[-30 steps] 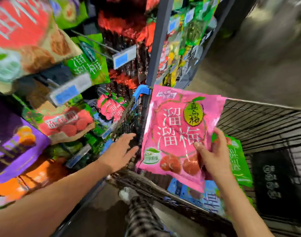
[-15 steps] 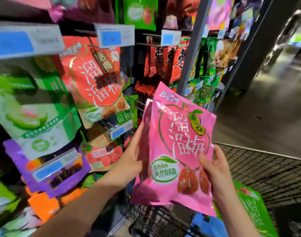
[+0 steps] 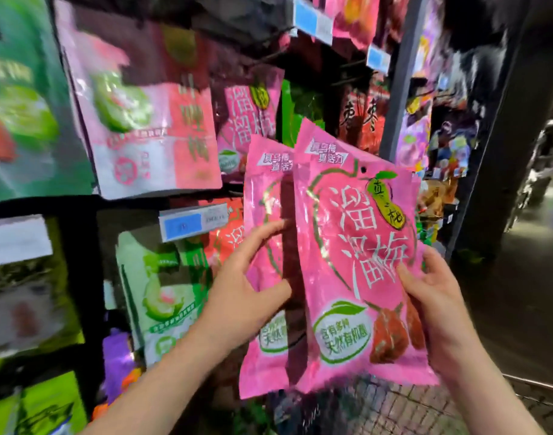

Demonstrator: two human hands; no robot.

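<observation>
Two pink snack bags with white Chinese lettering are held up in front of a store rack. The front pink bag (image 3: pixel 356 262) sits in my right hand (image 3: pixel 438 296), whose thumb and fingers curl round its right edge. The rear pink bag (image 3: pixel 265 215) peeks out to the left of the front one. My left hand (image 3: pixel 243 287) pinches it, fingers on its face and thumb low on its left side. Both bags stand nearly upright, tilted a little to the right.
The rack is hung with snack bags: a pink-and-white one (image 3: pixel 149 120), green ones (image 3: pixel 165 296) and a matching pink bag (image 3: pixel 250 120) on a peg behind. Blue-and-white price tags (image 3: pixel 193 221) stick out. A wire cart's rim (image 3: pixel 535 387) shows at bottom right. A dark pillar (image 3: pixel 501 152) stands right.
The view rose from the cart to the rack. My left hand left the cart and took hold of a second pink bag; both bags moved up toward the pegs.
</observation>
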